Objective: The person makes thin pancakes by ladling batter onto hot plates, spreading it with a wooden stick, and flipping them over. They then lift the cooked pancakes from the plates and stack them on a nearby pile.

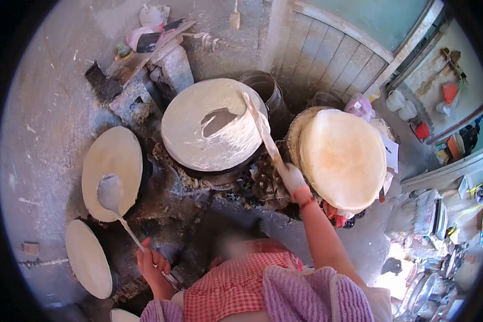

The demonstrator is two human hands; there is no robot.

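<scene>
My right hand point(293, 177), white with flour or gloved, grips a long flat wooden spreader point(260, 126) that reaches across the middle round griddle point(212, 126). White batter covers that griddle except for a bare grey patch point(218, 121) near its centre. My left hand point(153, 264) holds the handle of a metal ladle point(110, 193), whose bowl rests over a pale flatbread on the left griddle point(112, 169). Another pale flatbread lies on a third griddle point(88, 258) at the lower left.
A tall stack of cooked flatbreads point(343, 158) sits in a basket right of the middle griddle. Dark pots point(265, 88) stand behind it. The stove base point(198, 188) is sooty. Clutter and dishes point(434, 257) fill the right side; a wooden door point(327, 53) is beyond.
</scene>
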